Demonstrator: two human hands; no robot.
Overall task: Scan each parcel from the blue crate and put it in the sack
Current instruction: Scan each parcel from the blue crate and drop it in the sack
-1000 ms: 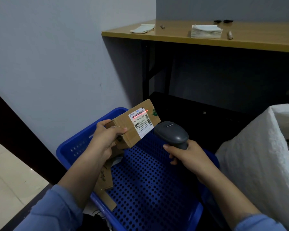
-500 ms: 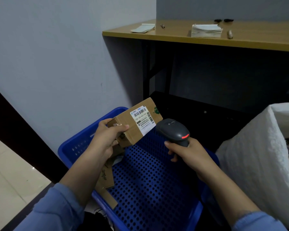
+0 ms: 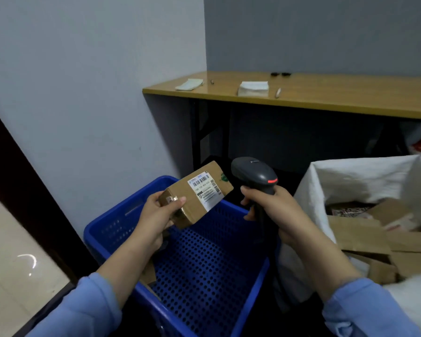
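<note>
Above the blue perforated plastic crate point(image 3: 102, 229), the left hand point(image 3: 156, 215) grips the near end of a brown cardboard parcel point(image 3: 180, 192), label up, just left of the dark grey handheld scanner point(image 3: 253, 173) clasped in the right hand point(image 3: 275, 210). Fingers hide the scanner's handle; the white woven sack point(image 3: 350, 181) runs off the right edge.

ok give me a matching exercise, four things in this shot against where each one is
Things
1 parcel
2 scanner
3 sack
4 paper stack

Places
A in the right hand
B on the wooden table
C in the left hand
D beside the blue crate, standing open

Pairs: 1-C, 2-A, 3-D, 4-B
</note>
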